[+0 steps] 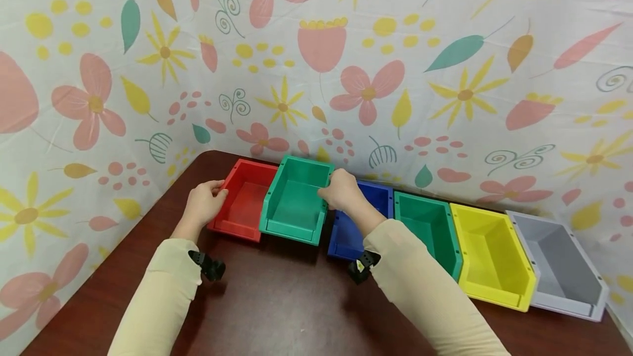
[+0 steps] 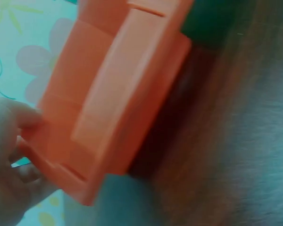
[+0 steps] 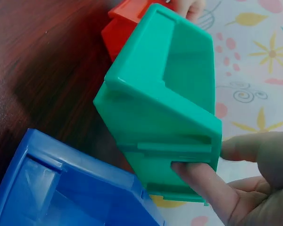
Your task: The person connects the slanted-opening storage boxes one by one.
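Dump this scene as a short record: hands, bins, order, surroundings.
left_hand: pinches side wall of red bin; hand, red bin
right_hand: grips right wall of held green bin; hand, held green bin
held_green_pose: appears raised, between red and blue; contact with red unclear
bin_count: 6
order_left_to_right: red, held green, blue bin, other green bin, yellow bin, gray bin
surface: dark brown table
backdrop: floral-print sheet

Red bin [image 1: 244, 207]: right side partly hidden behind left green bin [image 1: 296, 202]. Blue bin [image 3: 85, 188]: cut off, right-wrist view. Worktop [image 2: 245, 132]: blurred, left-wrist view. Right sleeve [image 1: 430, 290]: cut off, near edge.
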Action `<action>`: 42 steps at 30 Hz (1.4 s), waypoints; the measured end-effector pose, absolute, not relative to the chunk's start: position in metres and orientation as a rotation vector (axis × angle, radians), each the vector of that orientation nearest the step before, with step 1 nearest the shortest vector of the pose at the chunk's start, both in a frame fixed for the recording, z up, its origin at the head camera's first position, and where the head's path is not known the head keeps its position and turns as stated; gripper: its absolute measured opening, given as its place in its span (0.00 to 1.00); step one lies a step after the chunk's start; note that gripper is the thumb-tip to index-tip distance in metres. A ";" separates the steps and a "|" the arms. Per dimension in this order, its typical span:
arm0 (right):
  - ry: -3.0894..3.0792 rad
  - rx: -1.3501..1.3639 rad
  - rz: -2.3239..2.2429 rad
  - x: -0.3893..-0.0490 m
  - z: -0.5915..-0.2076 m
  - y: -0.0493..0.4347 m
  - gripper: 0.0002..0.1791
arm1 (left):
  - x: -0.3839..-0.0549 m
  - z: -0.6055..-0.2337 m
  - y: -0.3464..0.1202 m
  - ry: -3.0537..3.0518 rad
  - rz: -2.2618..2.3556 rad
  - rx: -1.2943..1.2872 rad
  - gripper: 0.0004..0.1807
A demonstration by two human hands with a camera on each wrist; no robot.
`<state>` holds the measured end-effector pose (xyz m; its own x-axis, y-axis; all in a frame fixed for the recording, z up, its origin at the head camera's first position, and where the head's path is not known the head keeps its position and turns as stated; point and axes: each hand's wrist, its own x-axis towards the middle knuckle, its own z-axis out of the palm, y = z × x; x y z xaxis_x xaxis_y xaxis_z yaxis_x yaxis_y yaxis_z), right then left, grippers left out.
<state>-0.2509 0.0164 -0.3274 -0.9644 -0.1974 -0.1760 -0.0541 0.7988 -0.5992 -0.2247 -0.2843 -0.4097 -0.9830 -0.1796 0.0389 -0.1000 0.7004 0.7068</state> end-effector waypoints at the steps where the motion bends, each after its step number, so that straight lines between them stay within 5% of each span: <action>1: 2.787 -0.198 -0.878 -0.251 -0.328 0.017 0.26 | -0.225 -0.414 -0.283 -2.769 -1.136 0.236 0.25; 5: 3.007 -0.320 -0.678 -0.247 -0.335 0.015 0.19 | -0.227 -0.434 -0.273 -2.615 -1.041 0.271 0.24; 9: 3.142 -0.644 -0.494 -0.245 -0.345 0.005 0.39 | -0.226 -0.452 -0.264 -2.502 -1.027 0.334 0.24; 15: 2.969 -0.961 -0.455 -0.251 -0.353 -0.020 0.46 | -0.222 -0.462 -0.263 -2.439 -0.976 0.378 0.25; 42: 2.820 -0.953 -0.397 -0.275 -0.363 -0.038 0.49 | -0.223 -0.462 -0.260 -2.368 -0.971 0.379 0.24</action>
